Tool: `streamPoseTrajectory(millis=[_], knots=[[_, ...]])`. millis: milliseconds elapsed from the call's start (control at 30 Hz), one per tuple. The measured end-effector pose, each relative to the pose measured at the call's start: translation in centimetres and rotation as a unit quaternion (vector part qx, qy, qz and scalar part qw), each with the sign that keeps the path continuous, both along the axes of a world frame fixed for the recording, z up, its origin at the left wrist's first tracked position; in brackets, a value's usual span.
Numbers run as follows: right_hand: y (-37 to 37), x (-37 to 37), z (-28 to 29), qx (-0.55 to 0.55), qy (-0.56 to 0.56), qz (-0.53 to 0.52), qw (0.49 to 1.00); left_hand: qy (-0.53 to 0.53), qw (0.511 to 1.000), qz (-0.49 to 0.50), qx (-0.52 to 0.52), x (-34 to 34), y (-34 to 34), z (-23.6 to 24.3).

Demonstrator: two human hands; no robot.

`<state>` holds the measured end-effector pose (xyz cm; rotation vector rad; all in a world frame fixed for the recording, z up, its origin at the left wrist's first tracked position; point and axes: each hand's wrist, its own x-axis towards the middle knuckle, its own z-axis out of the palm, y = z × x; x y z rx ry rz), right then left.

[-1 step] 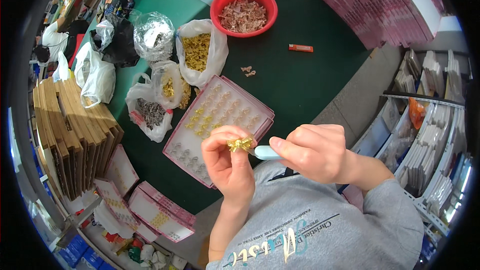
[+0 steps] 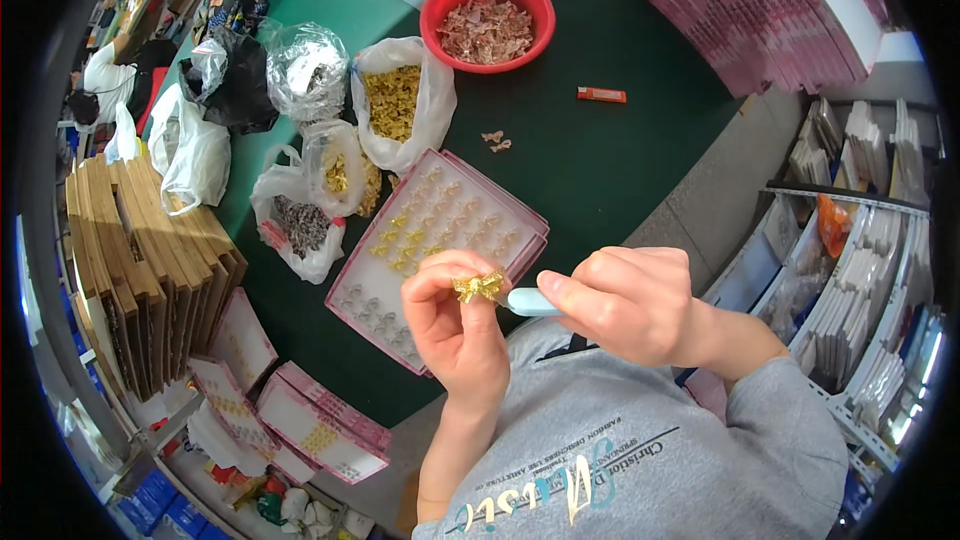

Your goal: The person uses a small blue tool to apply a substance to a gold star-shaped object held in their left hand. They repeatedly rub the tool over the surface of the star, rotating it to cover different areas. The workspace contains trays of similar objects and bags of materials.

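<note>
My left hand pinches a shiny gold bow between fingertips and thumb. Closed round a pale blue handled tool, my right hand holds its tip against or very close to the bow's right side; the tip itself is too small to make out. Behind both hands lies a stack of pink-edged trays, the top one carrying rows of gold, pale pink and silver pieces. Beyond it stand plastic bags of gold pieces and dark grey pieces.
A red bowl of pinkish pieces, a small orange-red object and loose bits lie farther back. Pink stacks stand back right, brown boards and more trays at left. Shelving runs along the right.
</note>
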<state>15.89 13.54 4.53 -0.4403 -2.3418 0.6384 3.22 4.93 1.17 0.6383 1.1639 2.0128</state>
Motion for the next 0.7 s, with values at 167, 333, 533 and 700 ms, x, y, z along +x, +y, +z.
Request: streamPoseTrajectory(millis=[167,333,533,700], knots=[[-0.06,-0.31,-0.51,0.023,-0.001,-0.036,0.999,0.033,0.999,0.008,-0.038,0.00,0.00,0.24],[-0.06,-0.23,-0.14,0.025,-0.030,-0.039,0.998,0.044,0.998,0.014,-0.041,-0.08,0.01,0.19],[-0.01,-0.37,-0.19,0.029,-0.032,-0.041,0.998,0.066,0.997,0.012,-0.043,-0.08,0.00,0.07],[0.16,-0.16,-0.13,0.039,-0.053,-0.048,0.997,0.084,0.995,0.018,-0.045,-0.19,-0.02,-0.17]])
